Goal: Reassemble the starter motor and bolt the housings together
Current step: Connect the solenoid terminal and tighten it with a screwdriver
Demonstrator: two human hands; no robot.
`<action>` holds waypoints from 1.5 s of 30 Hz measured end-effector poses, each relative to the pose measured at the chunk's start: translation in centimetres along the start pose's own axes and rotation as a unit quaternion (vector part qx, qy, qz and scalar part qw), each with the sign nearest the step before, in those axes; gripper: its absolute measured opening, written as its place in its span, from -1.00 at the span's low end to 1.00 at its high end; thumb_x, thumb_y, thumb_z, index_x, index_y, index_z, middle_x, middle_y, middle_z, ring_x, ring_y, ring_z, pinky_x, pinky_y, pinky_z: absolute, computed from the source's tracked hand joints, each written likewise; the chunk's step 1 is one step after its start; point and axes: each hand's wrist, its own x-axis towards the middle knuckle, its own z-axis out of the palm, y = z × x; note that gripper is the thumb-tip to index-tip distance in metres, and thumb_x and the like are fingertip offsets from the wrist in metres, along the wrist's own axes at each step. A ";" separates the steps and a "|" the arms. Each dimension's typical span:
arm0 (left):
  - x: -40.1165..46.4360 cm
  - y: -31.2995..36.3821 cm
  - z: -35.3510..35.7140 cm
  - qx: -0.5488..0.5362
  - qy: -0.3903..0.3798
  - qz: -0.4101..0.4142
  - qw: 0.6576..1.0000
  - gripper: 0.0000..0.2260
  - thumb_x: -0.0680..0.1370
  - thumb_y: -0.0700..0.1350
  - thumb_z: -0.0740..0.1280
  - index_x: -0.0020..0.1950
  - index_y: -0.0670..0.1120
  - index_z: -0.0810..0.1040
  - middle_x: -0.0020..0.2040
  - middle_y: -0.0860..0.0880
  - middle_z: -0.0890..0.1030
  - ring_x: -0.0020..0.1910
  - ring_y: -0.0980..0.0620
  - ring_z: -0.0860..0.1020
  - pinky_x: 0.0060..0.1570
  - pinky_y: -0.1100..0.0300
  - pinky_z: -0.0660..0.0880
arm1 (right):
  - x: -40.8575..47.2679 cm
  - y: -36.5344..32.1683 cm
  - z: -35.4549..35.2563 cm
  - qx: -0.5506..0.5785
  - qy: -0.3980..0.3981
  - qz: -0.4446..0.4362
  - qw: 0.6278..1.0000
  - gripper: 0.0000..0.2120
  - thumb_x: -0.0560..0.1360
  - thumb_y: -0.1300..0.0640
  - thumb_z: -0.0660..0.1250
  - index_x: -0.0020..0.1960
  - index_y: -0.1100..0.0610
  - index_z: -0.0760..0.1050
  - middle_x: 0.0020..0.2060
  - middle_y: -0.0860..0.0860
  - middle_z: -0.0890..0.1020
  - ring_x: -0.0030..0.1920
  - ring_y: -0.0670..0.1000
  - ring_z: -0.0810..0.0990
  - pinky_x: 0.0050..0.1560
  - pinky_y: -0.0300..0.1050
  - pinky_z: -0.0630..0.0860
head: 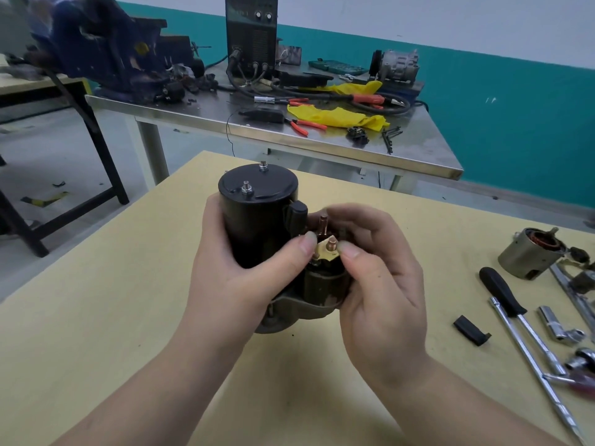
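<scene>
The starter motor point(257, 217) stands upright on the pale wooden table point(128, 300), its black cylindrical housing topped by two small studs. My left hand point(231, 268) wraps around the housing from the left. My right hand point(380, 278) comes in from the right, and its thumb and fingers pinch a brass terminal tab point(326, 252) with a copper stud on the solenoid beside the housing. A second copper stud point(323, 222) rises just behind it. The grey lower casting point(299, 309) shows beneath my hands.
To the right lie a black cap point(471, 329), a black-handled driver point(502, 291), a ratchet extension point(531, 358), sockets point(558, 326) and a separate stator housing point(531, 254). Behind stands a steel bench point(289, 123) with yellow rags, pliers, a welder and a blue vise.
</scene>
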 end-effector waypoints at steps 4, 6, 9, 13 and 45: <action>-0.1 -0.3 0.1 0.007 0.044 0.010 0.999 -0.50 0.33 0.05 0.59 0.23 0.22 0.58 0.06 0.11 0.72 0.06 0.04 0.74 -0.08 0.18 0.66 | 0.2 -0.3 0.7 -0.023 -0.005 -0.009 1.000 -0.63 0.49 0.26 0.22 0.22 0.08 0.62 0.11 0.12 0.72 0.23 0.15 0.67 0.20 -0.05 0.59; -0.1 -0.2 0.1 0.026 0.062 0.009 0.998 -0.50 0.29 0.10 0.58 0.21 0.24 0.57 0.03 0.13 0.73 0.02 0.06 0.74 -0.14 0.19 0.66 | 0.3 -0.1 1.1 -0.029 0.018 0.005 0.999 -0.61 0.46 0.35 0.19 0.15 0.09 0.63 0.04 0.09 0.74 0.16 0.08 0.71 0.14 -0.10 0.62; -0.3 -0.1 0.2 0.034 0.073 0.002 0.997 -0.47 0.26 0.14 0.62 0.18 0.28 0.55 0.04 0.14 0.73 -0.04 0.07 0.75 -0.32 0.16 0.64 | 0.5 0.2 1.6 -0.002 0.056 0.041 0.998 -0.63 0.42 0.37 0.18 0.05 0.07 0.64 -0.09 0.05 0.74 -0.01 -0.01 0.72 0.00 -0.17 0.63; -0.1 0.0 -0.4 0.039 0.059 0.009 0.997 -0.43 0.26 0.14 0.66 0.22 0.29 0.56 0.07 0.12 0.74 0.01 0.06 0.75 -0.29 0.20 0.65 | 0.4 0.4 1.5 -0.020 0.019 0.036 0.999 -0.65 0.47 0.34 0.19 0.05 0.04 0.65 -0.02 0.07 0.73 0.06 0.02 0.70 0.06 -0.14 0.61; 2.7 -0.8 -5.8 -0.072 0.036 -0.093 0.992 -0.33 0.29 0.13 0.71 0.30 0.02 0.55 0.12 -0.05 0.70 0.15 -0.12 0.73 0.06 -0.09 0.65 | 7.9 4.2 -4.1 -0.600 -0.152 0.137 0.773 -0.90 0.63 0.07 0.40 0.12 0.04 0.64 0.01 -0.06 0.70 0.06 -0.01 0.65 0.16 -0.01 0.62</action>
